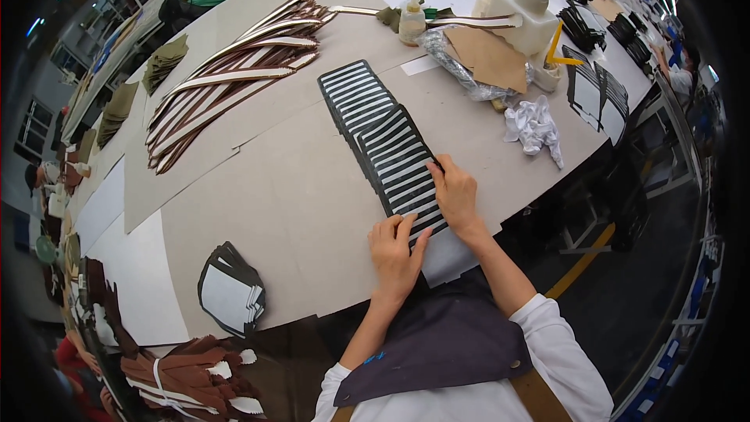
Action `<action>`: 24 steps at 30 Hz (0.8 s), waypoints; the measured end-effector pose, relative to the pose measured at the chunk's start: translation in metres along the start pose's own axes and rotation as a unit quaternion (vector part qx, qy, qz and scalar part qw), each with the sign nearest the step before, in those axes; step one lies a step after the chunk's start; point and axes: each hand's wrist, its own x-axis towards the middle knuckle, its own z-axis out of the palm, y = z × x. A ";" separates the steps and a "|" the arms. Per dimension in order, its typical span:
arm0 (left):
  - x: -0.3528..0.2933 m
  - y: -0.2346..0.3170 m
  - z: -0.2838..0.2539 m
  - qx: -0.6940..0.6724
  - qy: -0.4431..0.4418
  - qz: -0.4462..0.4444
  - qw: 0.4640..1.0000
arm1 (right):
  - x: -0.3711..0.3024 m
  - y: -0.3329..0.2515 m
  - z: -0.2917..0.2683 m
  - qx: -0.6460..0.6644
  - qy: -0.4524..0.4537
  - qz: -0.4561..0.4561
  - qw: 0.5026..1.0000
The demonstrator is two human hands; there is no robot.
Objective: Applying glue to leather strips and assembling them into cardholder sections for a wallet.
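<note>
Black-edged pieces with pale bands lie overlapped in a long fanned row, running from mid-table toward me. The row has two sections, the nearer one overlapping the farther. At the near end, my left hand rests on the row's left side, fingers apart and bent, thumb and forefinger on the bands. My right hand is closed at the right edge, thumb and forefinger pinching the pieces there. Its lower fingers are partly hidden. A smaller stack of black-edged, white-faced pieces lies at the table's near left edge.
Long brown-and-white strips lie bundled at far left. Beyond the row stand a squeeze bottle, a large white bottle and brown sheets. A crumpled white cloth sits right. Brown pieces hang lower left.
</note>
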 end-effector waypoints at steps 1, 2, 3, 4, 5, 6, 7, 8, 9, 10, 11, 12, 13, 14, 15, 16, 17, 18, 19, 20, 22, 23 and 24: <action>0.000 0.002 -0.002 -0.031 0.027 -0.009 0.999 | 0.003 -0.001 -0.008 -0.001 0.006 0.005 1.000; 0.000 0.008 -0.005 -0.040 0.027 -0.014 0.999 | 0.006 -0.001 -0.021 -0.001 0.003 0.024 1.000; -0.001 0.010 -0.008 -0.040 0.024 -0.007 0.999 | 0.011 -0.008 -0.034 0.003 -0.001 0.041 0.999; 0.000 0.013 -0.006 -0.051 0.048 -0.003 0.998 | 0.015 -0.006 -0.049 -0.003 0.010 0.049 0.999; 0.001 0.017 -0.004 -0.064 0.070 0.002 0.995 | 0.018 -0.001 -0.066 -0.007 0.022 0.054 0.998; 0.004 0.022 -0.003 -0.072 0.063 0.010 0.995 | 0.021 0.007 -0.086 -0.013 0.036 0.061 0.997; 0.006 0.026 0.000 -0.086 0.052 0.023 0.995 | 0.023 0.014 -0.107 -0.026 0.052 0.071 0.996; 0.009 0.031 0.005 -0.095 0.050 0.023 0.994 | 0.024 0.022 -0.129 -0.039 0.072 0.068 0.994; 0.012 0.037 0.011 -0.108 0.047 0.026 0.993 | 0.023 0.034 -0.154 -0.055 0.096 0.066 0.992; 0.014 0.040 0.017 -0.107 0.027 0.031 0.993 | 0.023 0.048 -0.175 -0.074 0.112 0.071 0.988; 0.014 0.045 0.024 -0.121 0.016 0.046 0.991 | 0.022 0.059 -0.199 -0.100 0.117 0.098 0.983; 0.014 0.050 0.032 -0.118 -0.021 0.052 0.991 | 0.020 0.075 -0.225 -0.133 0.136 0.107 0.976; 0.014 0.054 0.038 -0.110 -0.057 0.056 0.991 | 0.019 0.092 -0.248 -0.162 0.151 0.116 0.968; 0.013 0.060 0.045 -0.115 -0.089 0.054 0.988 | 0.020 0.106 -0.271 -0.185 0.162 0.133 0.960; 0.014 0.065 0.052 -0.121 -0.096 0.066 0.986 | 0.021 0.121 -0.296 -0.208 0.174 0.149 0.951; 0.014 0.070 0.061 -0.118 -0.121 0.081 0.982 | 0.023 0.141 -0.317 -0.252 0.187 0.141 0.939; 0.015 0.072 0.068 -0.112 -0.145 0.095 0.978 | 0.027 0.162 -0.336 -0.293 0.197 0.131 0.926; 0.015 0.074 0.076 -0.117 -0.162 0.100 0.975 | 0.034 0.179 -0.355 -0.316 0.193 0.149 0.917; 0.017 0.078 0.077 -0.118 -0.163 0.108 0.973 | 0.041 0.200 -0.374 -0.341 0.209 0.126 0.908; 0.019 0.080 0.077 -0.087 -0.164 0.117 0.976 | 0.052 0.217 -0.390 -0.354 0.216 0.129 0.901; 0.020 0.077 0.083 -0.056 -0.173 0.110 0.977 | 0.079 0.257 -0.417 -0.375 0.235 0.135 0.887; 0.020 0.077 0.085 -0.056 -0.174 0.111 0.977 | 0.095 0.278 -0.427 -0.379 0.249 0.136 0.881; 0.020 0.080 0.085 -0.038 -0.171 0.107 0.979 | 0.113 0.302 -0.435 -0.360 0.264 0.132 0.885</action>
